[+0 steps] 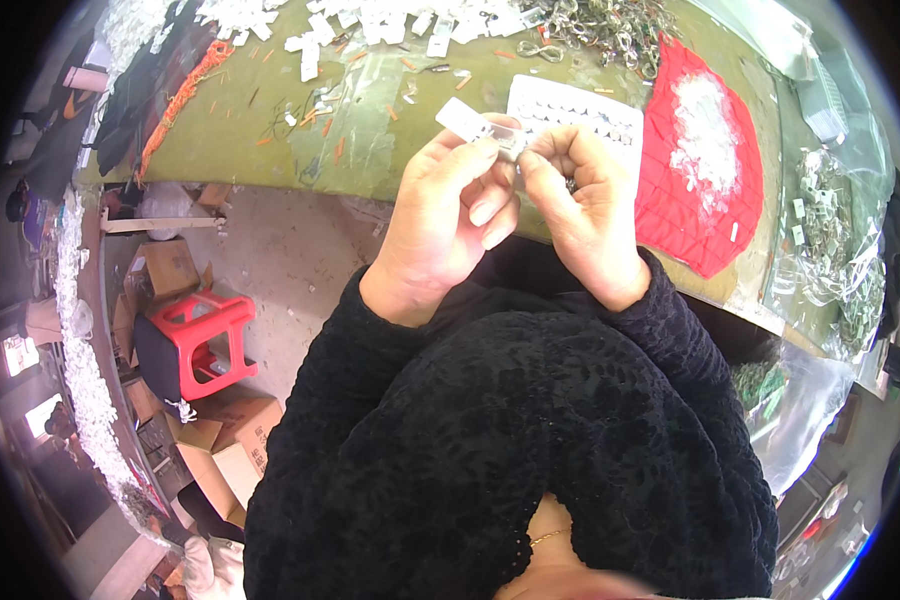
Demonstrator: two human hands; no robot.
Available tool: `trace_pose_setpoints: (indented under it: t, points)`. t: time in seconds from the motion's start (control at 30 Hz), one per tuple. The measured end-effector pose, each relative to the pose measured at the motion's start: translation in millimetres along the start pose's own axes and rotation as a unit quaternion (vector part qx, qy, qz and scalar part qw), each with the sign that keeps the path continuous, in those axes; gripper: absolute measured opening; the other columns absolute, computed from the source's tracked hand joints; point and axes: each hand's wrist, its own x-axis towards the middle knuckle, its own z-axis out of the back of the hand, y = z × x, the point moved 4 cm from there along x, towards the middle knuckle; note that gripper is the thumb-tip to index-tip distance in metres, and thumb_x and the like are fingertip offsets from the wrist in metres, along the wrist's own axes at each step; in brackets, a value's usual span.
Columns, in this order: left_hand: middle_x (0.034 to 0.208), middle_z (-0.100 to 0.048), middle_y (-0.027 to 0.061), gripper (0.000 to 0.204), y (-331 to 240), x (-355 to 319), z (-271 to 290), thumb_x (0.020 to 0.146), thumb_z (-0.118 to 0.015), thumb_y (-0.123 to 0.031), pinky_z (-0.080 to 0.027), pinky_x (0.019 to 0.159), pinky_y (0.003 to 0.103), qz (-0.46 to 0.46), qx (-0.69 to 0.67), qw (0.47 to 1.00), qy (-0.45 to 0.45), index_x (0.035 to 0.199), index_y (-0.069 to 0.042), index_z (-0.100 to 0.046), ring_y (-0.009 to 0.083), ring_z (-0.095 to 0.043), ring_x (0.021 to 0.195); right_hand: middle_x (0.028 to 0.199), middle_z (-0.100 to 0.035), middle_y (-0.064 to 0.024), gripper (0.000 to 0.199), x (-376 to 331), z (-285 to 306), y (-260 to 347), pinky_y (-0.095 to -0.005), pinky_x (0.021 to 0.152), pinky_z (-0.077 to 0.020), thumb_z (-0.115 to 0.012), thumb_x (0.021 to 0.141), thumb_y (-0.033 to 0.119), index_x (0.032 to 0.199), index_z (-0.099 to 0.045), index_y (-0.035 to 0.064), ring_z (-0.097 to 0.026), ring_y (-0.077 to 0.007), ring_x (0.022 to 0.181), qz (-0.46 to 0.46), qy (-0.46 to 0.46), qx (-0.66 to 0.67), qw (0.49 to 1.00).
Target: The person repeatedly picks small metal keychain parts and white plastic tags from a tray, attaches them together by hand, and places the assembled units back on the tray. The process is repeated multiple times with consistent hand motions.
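A small assembly or packing workshop: beyond the grip, a green worktop (260, 120) carries heaps of small white plastic pieces (370, 25), a pile of metal clasps (610, 25) and bagged parts (830, 230). Left of it, cardboard boxes (170, 265) and a red plastic stool (200, 335) crowd the concrete floor (290, 260).

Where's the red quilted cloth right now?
In the head view, the red quilted cloth lies on the green table at the person's right, just beyond the right hand, beside the white card, with white bits heaped on it.
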Motion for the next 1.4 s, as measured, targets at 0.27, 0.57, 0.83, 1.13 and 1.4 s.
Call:
trace_pose_setpoints:
  t: [0.27, 0.57, 0.83, 1.13, 1.4]
  points:
    - [0.074, -0.059, 0.0047, 0.028, -27.2, 3.7, 9.5, 0.098, -0.052, -0.011, -0.042, 0.042, 0.023, -0.123, 0.177, 0.975, -0.043, 0.122, 0.004, -0.056, 0.0098, -0.051, 0.052, 0.099, -0.064, -0.0090, 0.017, 12.8, 49.8, 8.6, -0.0308, 0.083, -0.0473, -0.061, 0.092, 0.007, 0.108, -0.061, 0.0022, -0.058, -0.0195, 0.091, 0.204, -0.071, -0.263, 0.940]
    - [0.122, -0.060, 0.0280, 0.036, -7.0, 13.5, 22.3, 0.096, -0.052, -0.006, -0.052, 0.047, 0.023, -0.013, 0.165, 0.986, 0.008, 0.128, 0.007, -0.051, 0.0137, -0.065, 0.070, 0.085, -0.059, -0.0132, 0.010, 18.8, 110.9, -26.1, -0.0360, 0.072, -0.0484, -0.066, 0.084, 0.005, 0.092, -0.062, 0.0013, -0.060, -0.0300, 0.080, 0.137, -0.015, -0.392, 0.909]
    - [0.105, -0.067, 0.0220, 0.033, -3.8, 18.2, 26.1, 0.097, -0.051, -0.007, -0.060, 0.053, 0.029, -0.011, 0.057, 0.998, 0.012, 0.126, 0.009, -0.052, 0.0213, -0.070, 0.074, 0.082, -0.065, -0.0098, 0.011, 27.7, 113.6, -19.1, -0.0285, 0.069, -0.0486, -0.068, 0.083, 0.003, 0.094, -0.066, 0.0003, -0.063, -0.0209, 0.076, 0.135, 0.004, -0.363, 0.922]
    - [0.087, -0.069, 0.0177, 0.032, 1.6, 13.3, 19.4, 0.097, -0.054, -0.011, -0.059, 0.052, 0.029, 0.022, 0.054, 0.998, 0.035, 0.123, 0.007, -0.054, 0.0215, -0.070, 0.067, 0.081, -0.061, -0.0160, 0.010, 28.3, 108.1, -24.2, -0.0390, 0.071, -0.0488, -0.066, 0.084, 0.010, 0.088, -0.065, 0.0009, -0.062, -0.0332, 0.079, 0.119, 0.022, -0.414, 0.902]
    - [0.106, -0.067, 0.0212, 0.038, 2.1, 1.8, 10.2, 0.094, -0.062, -0.017, -0.054, 0.048, 0.023, 0.014, 0.076, 0.997, 0.025, 0.123, 0.008, -0.053, 0.0127, -0.066, 0.068, 0.082, -0.061, -0.0119, 0.015, 23.3, 84.5, 8.3, -0.0350, 0.065, -0.0483, -0.070, 0.081, 0.006, 0.094, -0.063, 0.0016, -0.060, -0.0274, 0.073, 0.149, 0.045, -0.393, 0.906]
